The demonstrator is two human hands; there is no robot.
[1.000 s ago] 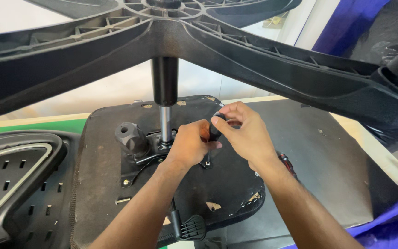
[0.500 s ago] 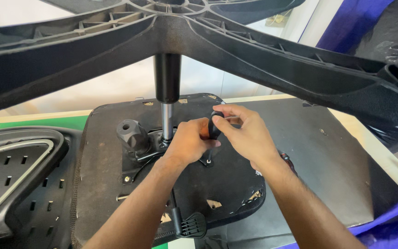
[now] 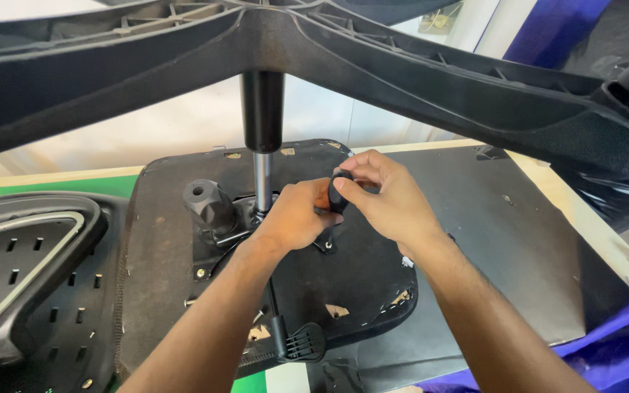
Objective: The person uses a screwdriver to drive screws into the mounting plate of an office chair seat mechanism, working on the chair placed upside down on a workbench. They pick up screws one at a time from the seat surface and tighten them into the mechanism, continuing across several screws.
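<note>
An upturned office chair seat lies black side up on the table, with its gas lift column rising to the star base overhead. My left hand rests closed on the seat mechanism plate beside the column. My right hand grips a black tool handle, held upright over the plate just right of the left hand. A black knob stands left of the column.
A perforated black backrest shell lies at the left. A black lever paddle sticks out at the seat's near edge. A dark board lies at the right, with blue cloth beyond.
Both hands stay on the mechanism; the right hand has shifted slightly on the tool handle. The view has moved a little.
</note>
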